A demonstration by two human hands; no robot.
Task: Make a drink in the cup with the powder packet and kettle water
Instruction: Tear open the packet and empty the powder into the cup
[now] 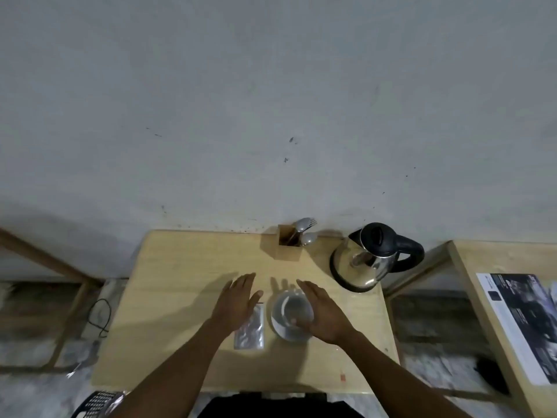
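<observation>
A clear glass cup (291, 309) stands on a white saucer (281, 331) in the middle of the wooden table (180, 297). Left of it lies a silvery powder packet (250, 330), flat on the table. A steel kettle (370, 260) with a black lid and handle stands at the back right. My left hand (238, 300) hovers flat and open over the packet's top end, fingers apart. My right hand (324, 312) is open beside the cup on its right, its thumb at the cup's near rim; it grips nothing.
A wooden holder (289, 241) with spoons and a fork stands at the table's back edge against the grey wall. Another table (470, 267) with a printed box (524, 324) is to the right. A cable (99, 318) lies on the floor to the left.
</observation>
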